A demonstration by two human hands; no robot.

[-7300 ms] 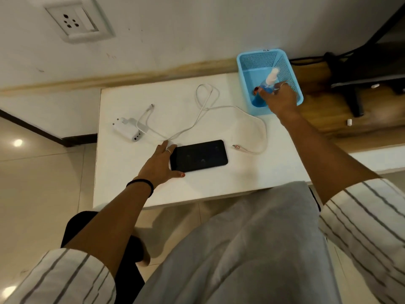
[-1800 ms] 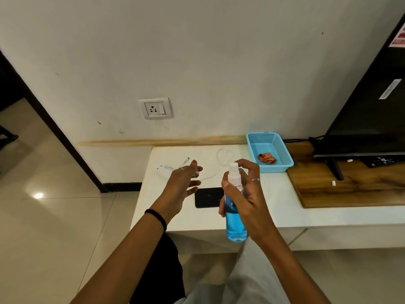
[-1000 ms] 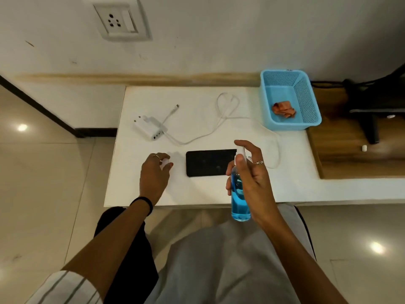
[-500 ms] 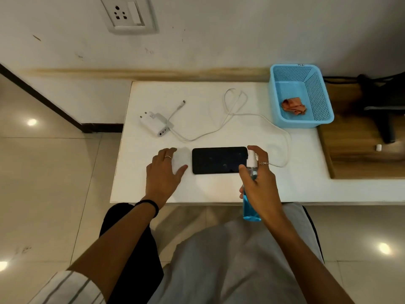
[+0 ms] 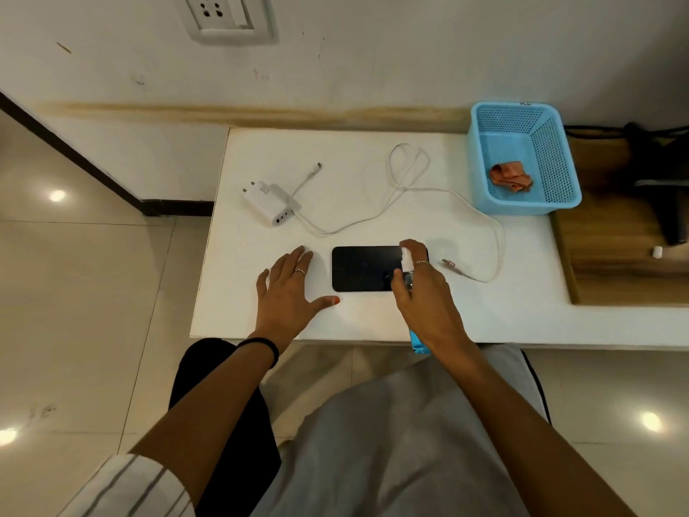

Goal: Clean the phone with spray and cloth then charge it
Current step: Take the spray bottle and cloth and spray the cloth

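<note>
A black phone [image 5: 361, 268] lies flat, screen up, near the front of the white table [image 5: 261, 154]. My right hand [image 5: 423, 296] grips a blue spray bottle [image 5: 407, 261], forefinger on its white nozzle, just above the phone's right end. Only the nozzle and the blue base below my wrist show. My left hand [image 5: 289, 292] rests flat on the table just left of the phone, fingers spread. An orange cloth [image 5: 510, 176] lies crumpled in the blue basket [image 5: 484, 154]. A white charger [image 5: 268, 201] and its cable [image 5: 406, 188] lie behind the phone.
A wall socket [image 5: 227, 14] sits above the table at the left. The cable's loose plug [image 5: 447, 262] lies right of the phone. A wooden shelf [image 5: 615, 255] with a dark stand adjoins the table on the right. Tiled floor lies left of the table and in front of it.
My right hand has carried the spray bottle forward over the phone's right end. My left hand has flattened on the table with its fingers spread.
</note>
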